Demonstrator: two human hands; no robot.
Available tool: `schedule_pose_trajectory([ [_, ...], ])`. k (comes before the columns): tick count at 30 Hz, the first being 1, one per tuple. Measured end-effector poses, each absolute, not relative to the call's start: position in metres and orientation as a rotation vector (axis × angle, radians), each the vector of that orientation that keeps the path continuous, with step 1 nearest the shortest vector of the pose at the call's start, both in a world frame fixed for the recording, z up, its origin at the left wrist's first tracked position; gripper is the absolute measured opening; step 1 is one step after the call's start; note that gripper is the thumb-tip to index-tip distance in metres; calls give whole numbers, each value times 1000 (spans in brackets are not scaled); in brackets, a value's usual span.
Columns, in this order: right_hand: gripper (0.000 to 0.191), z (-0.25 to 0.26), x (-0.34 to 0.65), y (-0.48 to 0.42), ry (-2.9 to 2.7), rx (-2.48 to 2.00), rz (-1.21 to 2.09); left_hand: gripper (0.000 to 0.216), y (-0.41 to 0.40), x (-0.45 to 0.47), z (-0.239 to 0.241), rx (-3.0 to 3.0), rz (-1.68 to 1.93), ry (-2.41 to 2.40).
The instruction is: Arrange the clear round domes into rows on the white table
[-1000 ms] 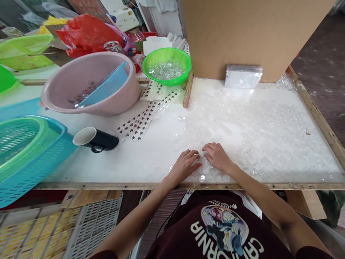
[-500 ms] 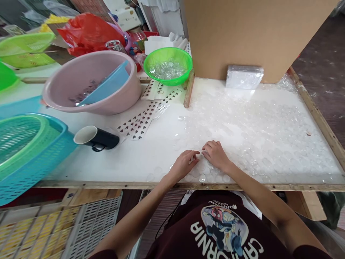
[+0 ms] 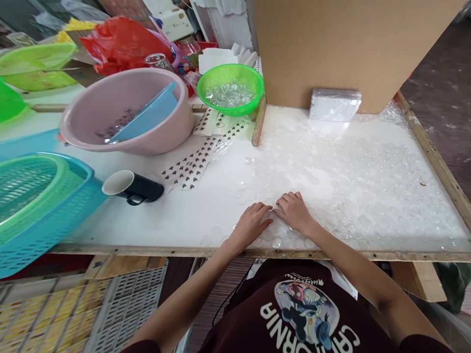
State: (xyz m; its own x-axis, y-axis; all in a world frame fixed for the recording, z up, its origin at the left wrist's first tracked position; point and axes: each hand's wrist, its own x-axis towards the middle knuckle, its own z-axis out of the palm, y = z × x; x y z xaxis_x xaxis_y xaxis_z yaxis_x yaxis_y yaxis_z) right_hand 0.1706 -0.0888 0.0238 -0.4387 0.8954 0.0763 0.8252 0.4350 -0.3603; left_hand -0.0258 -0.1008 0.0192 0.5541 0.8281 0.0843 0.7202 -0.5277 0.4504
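Many small clear plastic discs (image 3: 353, 184) lie spread over the right part of the white tabletop. Close to the front edge, my left hand (image 3: 250, 223) rests palm down among them, fingers bent forward and thumb held apart. Just to its right, my right hand (image 3: 294, 212) lies over the discs, its fingers slightly spread and its thumb pointing towards the left fingertips. The fingertips of both hands almost meet. I see nothing held in either hand, though the transparent discs under the fingers are hard to make out.
Left are a dark mug (image 3: 133, 187) on its side, sticker sheets (image 3: 189, 166), a pink basin (image 3: 127, 108) and blue-green baskets (image 3: 69, 215). A green bowl (image 3: 231, 89) of clear pieces stands behind. A cardboard panel (image 3: 349, 49) and a wrapped white pack (image 3: 334, 105) are at the back.
My left fingers have straightened a little and shifted slightly up towards the right hand. The right thumb has slid a bit left. Everything else stays put.
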Motion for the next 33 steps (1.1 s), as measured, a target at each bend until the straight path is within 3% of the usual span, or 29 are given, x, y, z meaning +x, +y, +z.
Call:
schedule_pose_trajectory([
  [13, 18, 24, 181, -87, -2224, -1612, 611, 28, -99, -30, 36, 2145, 590, 1363],
  [18, 21, 23, 185, -85, -2100, -1684, 508, 24, -96, -69, 44, 2104, 582, 1586],
  [24, 15, 22, 177, -93, -2263, -1498, 553, 16, -92, -111, 29, 2094, 486, 1812],
  [29, 15, 22, 160, -102, -2465, -1307, 589, 17, -89, -110, 23, 2110, 514, 1742],
  [33, 14, 22, 155, -96, -2466, -1410, 488, 17, -94, -92, 25, 2225, 616, 1624],
])
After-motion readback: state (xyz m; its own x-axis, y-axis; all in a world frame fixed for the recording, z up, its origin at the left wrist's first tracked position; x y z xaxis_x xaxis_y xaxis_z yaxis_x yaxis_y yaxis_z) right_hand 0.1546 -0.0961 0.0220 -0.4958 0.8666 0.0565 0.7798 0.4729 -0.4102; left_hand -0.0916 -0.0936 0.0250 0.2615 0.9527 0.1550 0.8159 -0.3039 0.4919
